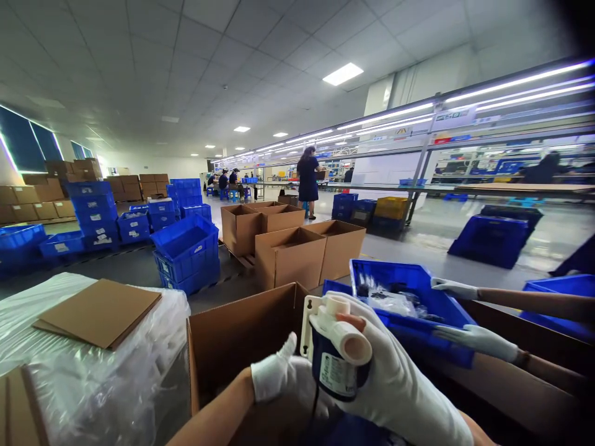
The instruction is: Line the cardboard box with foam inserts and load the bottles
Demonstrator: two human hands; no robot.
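- Dark-blue pump with white plastic outlets [338, 353] sits above an open brown cardboard box [242, 337].
- Gloved right hand [395, 384] wraps it; gloved left hand [283, 378] cups its base.
- Steady two-handed grip looks wise, cord clear.

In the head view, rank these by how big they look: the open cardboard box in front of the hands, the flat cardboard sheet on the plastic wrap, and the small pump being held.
1. Open cardboard box
2. Flat cardboard sheet, not far behind
3. Small pump, smallest, though nearest the camera and held in both gloved hands
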